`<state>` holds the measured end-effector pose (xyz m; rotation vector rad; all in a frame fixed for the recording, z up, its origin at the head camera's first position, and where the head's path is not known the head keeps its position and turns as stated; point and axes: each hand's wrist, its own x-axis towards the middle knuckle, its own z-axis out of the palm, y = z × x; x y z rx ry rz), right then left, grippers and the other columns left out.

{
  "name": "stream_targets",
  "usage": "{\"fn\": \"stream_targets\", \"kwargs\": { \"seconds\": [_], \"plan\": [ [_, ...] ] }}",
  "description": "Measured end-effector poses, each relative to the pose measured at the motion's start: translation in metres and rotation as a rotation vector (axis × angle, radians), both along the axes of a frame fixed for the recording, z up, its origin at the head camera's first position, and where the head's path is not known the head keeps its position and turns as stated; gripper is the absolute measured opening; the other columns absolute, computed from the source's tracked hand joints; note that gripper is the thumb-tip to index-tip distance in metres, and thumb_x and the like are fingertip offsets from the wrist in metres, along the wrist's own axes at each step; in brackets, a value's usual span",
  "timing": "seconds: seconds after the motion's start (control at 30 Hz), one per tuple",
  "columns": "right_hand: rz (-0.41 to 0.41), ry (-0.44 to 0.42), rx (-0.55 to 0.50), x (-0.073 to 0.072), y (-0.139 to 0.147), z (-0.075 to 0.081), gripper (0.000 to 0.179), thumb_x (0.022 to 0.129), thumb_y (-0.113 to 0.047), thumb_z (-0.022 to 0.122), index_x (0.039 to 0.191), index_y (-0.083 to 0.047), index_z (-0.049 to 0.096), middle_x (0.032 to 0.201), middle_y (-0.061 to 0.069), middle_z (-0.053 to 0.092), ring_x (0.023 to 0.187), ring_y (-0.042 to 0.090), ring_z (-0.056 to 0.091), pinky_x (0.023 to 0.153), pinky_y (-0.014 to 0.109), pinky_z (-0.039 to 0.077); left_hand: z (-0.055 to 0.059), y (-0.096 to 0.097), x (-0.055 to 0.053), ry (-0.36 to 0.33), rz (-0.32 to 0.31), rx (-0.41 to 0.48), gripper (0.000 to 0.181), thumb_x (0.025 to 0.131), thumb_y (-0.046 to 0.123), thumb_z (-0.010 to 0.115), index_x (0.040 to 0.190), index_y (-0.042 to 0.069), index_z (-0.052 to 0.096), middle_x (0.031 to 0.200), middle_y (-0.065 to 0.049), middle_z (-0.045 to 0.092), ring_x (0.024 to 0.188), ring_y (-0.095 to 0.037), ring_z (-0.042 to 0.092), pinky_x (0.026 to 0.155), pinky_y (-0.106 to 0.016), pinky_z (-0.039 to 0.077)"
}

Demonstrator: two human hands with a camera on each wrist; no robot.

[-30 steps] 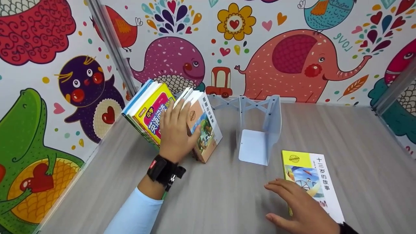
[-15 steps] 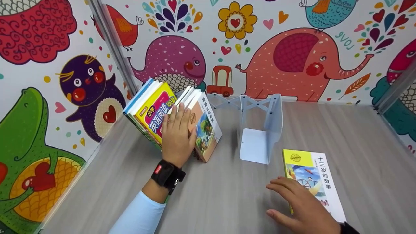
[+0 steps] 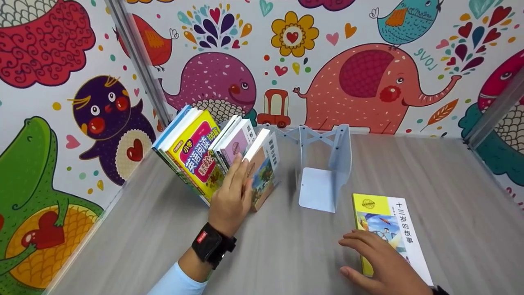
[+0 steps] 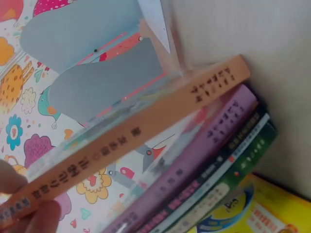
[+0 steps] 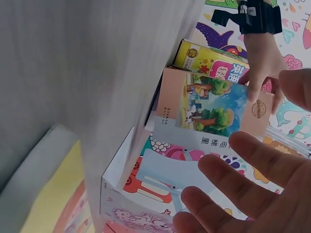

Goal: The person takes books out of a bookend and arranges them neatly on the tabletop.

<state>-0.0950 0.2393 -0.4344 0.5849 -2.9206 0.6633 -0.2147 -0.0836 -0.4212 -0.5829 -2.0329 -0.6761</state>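
My left hand (image 3: 229, 205) pinches a tan-covered book (image 3: 264, 178) near its upper spine corner. In the left wrist view, a thumb and finger sit on either side of the tan book's spine (image 4: 131, 133). This book stands tilted, slightly apart from the purple book (image 3: 237, 142) behind it. Several thinner books and a larger yellow book (image 3: 194, 164) lean in the same row to the left. On the right, my right hand (image 3: 382, 260) hovers with spread fingers over part of a yellow-and-white book (image 3: 409, 237) lying flat. It appears to hold nothing.
A pale blue expandable book rack (image 3: 318, 190) stands at mid-table, its open end panel to the right of the books. Cartoon-printed walls (image 3: 344, 102) enclose the back and sides of the wood-grain table (image 3: 294, 254).
My left hand has moved from resting across the books to gripping the tan one. That book has separated rightward, exposing the purple cover. The right hand has barely moved.
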Motion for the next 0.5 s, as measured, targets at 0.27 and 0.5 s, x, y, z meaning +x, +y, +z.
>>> {"fn": "stream_targets", "kwargs": {
  "seconds": [0.27, 0.5],
  "plan": [
    [-0.043, -0.015, 0.001, 0.0, 0.005, -0.004, 0.042, 0.078, -0.059, 0.063, 0.113, -0.037, 0.059, 0.118, -0.025, 0.049, 0.108, 0.003, 0.048, 0.09, 0.043, 0.049, -0.006, -0.011, 0.01, -0.033, -0.107, 0.119, 0.067, 0.071, 0.0, 0.078, 0.132, 0.006, 0.052, 0.137, -0.012, 0.05, 0.114, -0.026, 0.057, 0.08, -0.032, 0.053],
    [-0.065, -0.056, -0.004, 0.002, 0.007, -0.007, 0.046, 0.079, -0.057, 0.064, 0.115, -0.029, 0.062, 0.119, -0.023, 0.049, 0.108, 0.006, 0.049, 0.09, 0.045, 0.048, -0.008, -0.02, 0.019, -0.041, -0.144, 0.175, 0.064, 0.072, -0.003, 0.077, 0.13, 0.009, 0.055, 0.134, -0.007, 0.053, 0.107, -0.022, 0.062, 0.077, -0.025, 0.053]
  ]
}}
